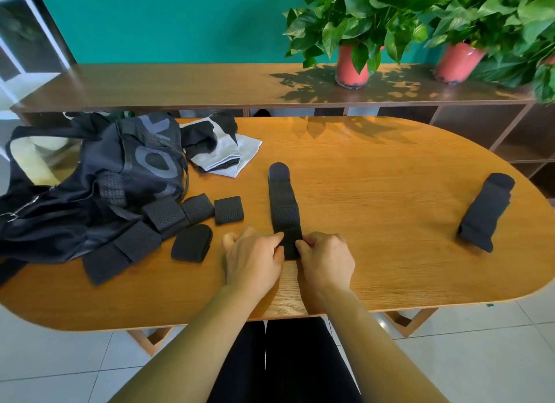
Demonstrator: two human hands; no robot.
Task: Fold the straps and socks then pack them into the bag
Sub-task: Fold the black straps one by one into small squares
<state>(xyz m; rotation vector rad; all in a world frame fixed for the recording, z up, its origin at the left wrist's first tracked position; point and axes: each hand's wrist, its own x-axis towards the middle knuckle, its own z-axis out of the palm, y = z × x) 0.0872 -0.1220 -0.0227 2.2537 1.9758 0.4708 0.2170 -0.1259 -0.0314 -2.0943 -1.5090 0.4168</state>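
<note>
The task is partway through, with the strap folding well advanced and nothing visibly packed yet. Both hands work at the near edge of the wooden table [390,168]. The left hand [255,260] and the right hand [327,260] each pinch a side of the near end of a long black perforated strap [283,206], fingers curled in on the fabric. This strap lies flat, running straight away from the person, with its rounded tab at the far end. It looks as if the first fold is only starting.

To the left, a cluster of folded straps [229,210] sits in compact black bundles, some touching the dark bag [90,192] and one or two lying partly under its edge. The bag is slumped at the table's left end. Its mouth seems to gape towards the far left, though what is inside is hard to make out.

The socks [223,155], grey-white and black, lie in a loose heap just behind the bag, apparently not folded. A second strap [485,212] lies well apart on the right side of the table, unfolded.

What is left, then: finish this strap, fold the one on the right, fold the socks, and put everything in the bag.
</note>
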